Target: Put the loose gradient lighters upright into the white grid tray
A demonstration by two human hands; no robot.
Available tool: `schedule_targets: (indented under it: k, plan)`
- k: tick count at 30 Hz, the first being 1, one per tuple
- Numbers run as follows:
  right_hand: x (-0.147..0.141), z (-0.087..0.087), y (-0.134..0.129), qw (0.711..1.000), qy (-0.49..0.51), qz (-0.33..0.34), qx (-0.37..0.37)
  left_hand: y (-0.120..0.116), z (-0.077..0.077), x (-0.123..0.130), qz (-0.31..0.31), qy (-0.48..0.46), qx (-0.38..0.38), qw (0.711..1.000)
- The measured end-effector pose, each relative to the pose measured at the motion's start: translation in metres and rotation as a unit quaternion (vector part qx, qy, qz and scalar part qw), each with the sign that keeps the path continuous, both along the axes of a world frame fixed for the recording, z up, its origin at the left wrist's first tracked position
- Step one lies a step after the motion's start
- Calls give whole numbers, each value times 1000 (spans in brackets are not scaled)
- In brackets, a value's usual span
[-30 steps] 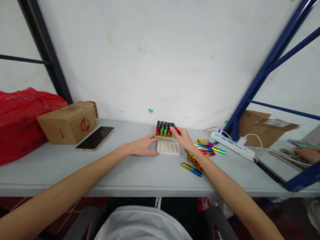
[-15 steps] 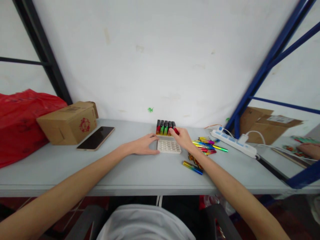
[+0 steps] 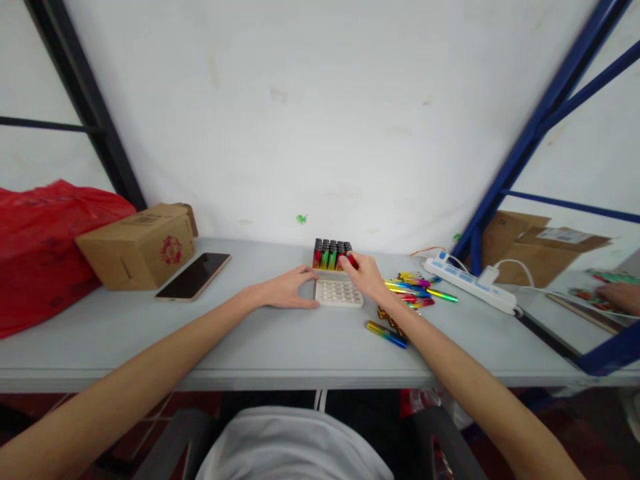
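A white tray (image 3: 339, 294) with rows of round holes lies in front of me. Its far part holds several upright, black-topped tubes (image 3: 325, 257) in red, green and gold. My left hand (image 3: 289, 289) spans the tray's left side, thumb at the near corner and fingers at the far part, gripping its edge. Above the right side of the tray, my right hand (image 3: 367, 275) pinches a small red tube (image 3: 353, 261) beside the standing row. Its lower end is hidden by the fingers. Shiny coloured tubes (image 3: 413, 288) lie in a pile right of that hand.
A gold-and-blue tube (image 3: 387, 334) lies nearer the front edge. A phone (image 3: 194, 277), a cardboard box (image 3: 137, 248) and a red bag (image 3: 50, 253) are on the left. At the right stand a white power strip (image 3: 470, 287) and a blue frame post (image 3: 530, 147); another person's hand (image 3: 620, 297) shows beyond.
My two hands and the tray stay almost in place, with the red tube still in my right fingers. The view shifts very slightly. The other person's hand at the far right has moved a little.
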State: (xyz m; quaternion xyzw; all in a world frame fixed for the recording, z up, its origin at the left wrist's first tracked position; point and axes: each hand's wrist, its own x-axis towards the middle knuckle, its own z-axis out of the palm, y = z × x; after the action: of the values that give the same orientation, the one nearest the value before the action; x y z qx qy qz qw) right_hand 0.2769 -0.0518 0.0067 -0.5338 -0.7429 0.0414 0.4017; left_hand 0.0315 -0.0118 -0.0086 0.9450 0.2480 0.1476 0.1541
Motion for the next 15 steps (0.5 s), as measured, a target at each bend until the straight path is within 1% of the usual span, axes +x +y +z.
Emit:
schedule_targets:
  k: [4, 7, 12, 15]
  plan:
    - [0, 1, -1, 1000, -15, 25, 3, 0, 0, 0, 2, -1, -5, 1000]
    - [0, 0, -2, 998, -49, 48, 3, 1, -1, 0, 5, -11, -17, 1000]
    - [-5, -2, -3, 988, -101, 104, 44, 1, -3, 1, 27, -21, -34, 999]
    - [-6, -2, -4, 988, -107, 107, 36, 0, -2, 2, 30, -20, -35, 999]
